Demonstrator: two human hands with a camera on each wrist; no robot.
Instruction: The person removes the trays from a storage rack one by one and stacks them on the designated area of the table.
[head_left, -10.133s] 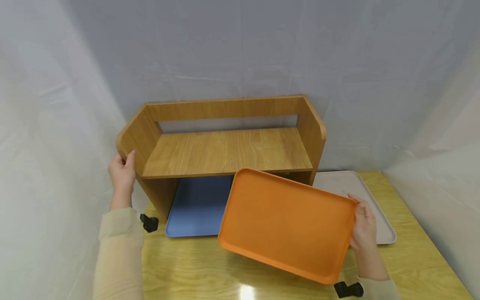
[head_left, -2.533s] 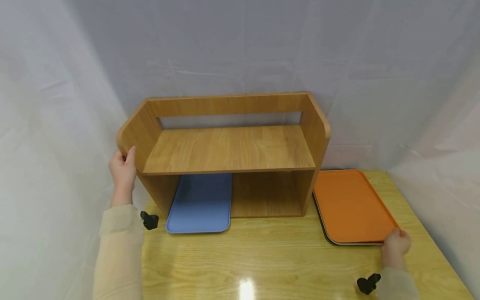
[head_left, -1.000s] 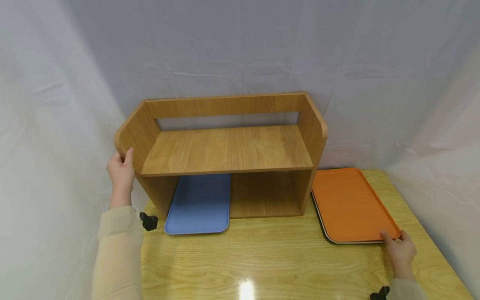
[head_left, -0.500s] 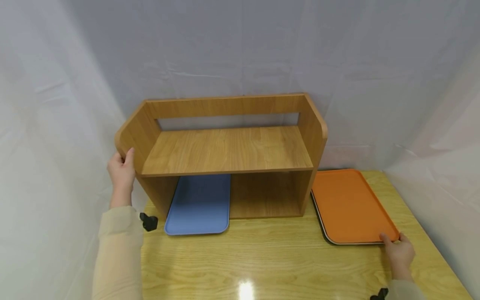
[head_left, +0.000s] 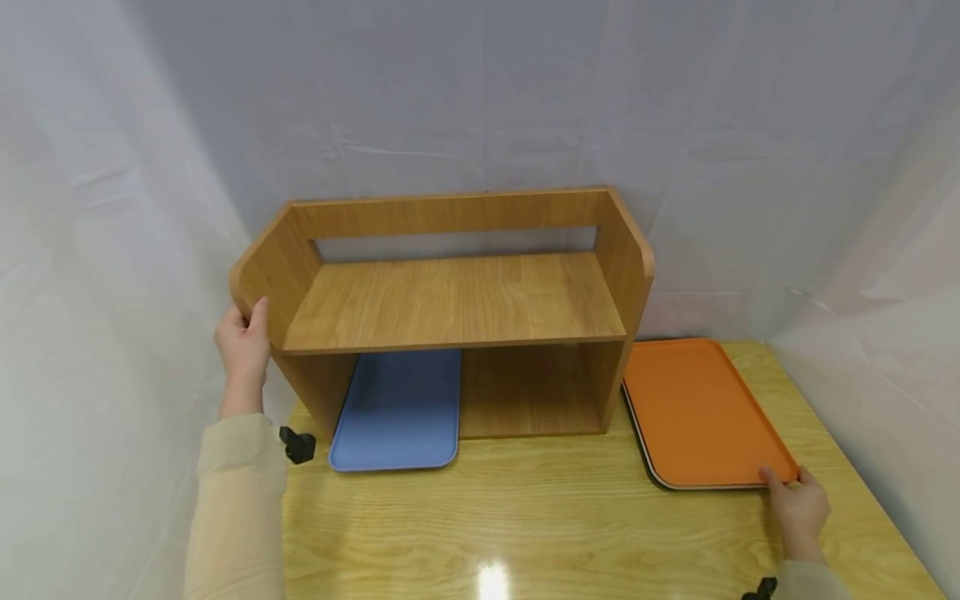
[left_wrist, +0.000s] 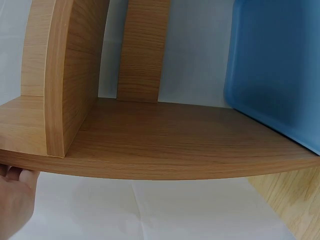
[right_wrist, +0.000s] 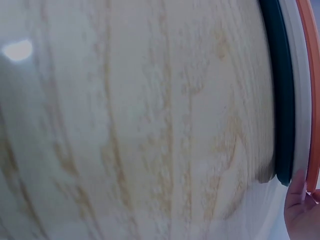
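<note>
- Head view: the right hand (head_left: 799, 505) grips the near right corner of the orange tray (head_left: 701, 412), thumb on the rim and fingers curled at the edge. The tray lies flat on top of a stack of trays (head_left: 651, 467) on the table (head_left: 525, 525), just right of the wooden shelf (head_left: 450, 304).
- The orange tray looks like thin moulded plastic: likely light, stiff, smooth and a little slippery, with rounded corners and a raised lip. I judge the lip at a corner or the middle of a short side the best hold, since the flat face offers no purchase.
- The left hand (head_left: 243, 346) clasps the front edge of the shelf's left side panel, fingers wrapped round it. The shelf is wood-grain board, rigid and probably the heaviest thing here.
- A blue tray (head_left: 397, 408) lies flat in the shelf's lower left bay, its front sticking out. The table is glossy yellow wood.
- Left wrist view: the left hand (left_wrist: 15, 202) shows at the panel's curved edge; the blue tray (left_wrist: 280, 70) is matte and smooth.
- Right wrist view: the stack edges show as orange tray (right_wrist: 311, 90) over a pale and a dark teal rim; right-hand fingertips (right_wrist: 300, 200) touch the corner.
</note>
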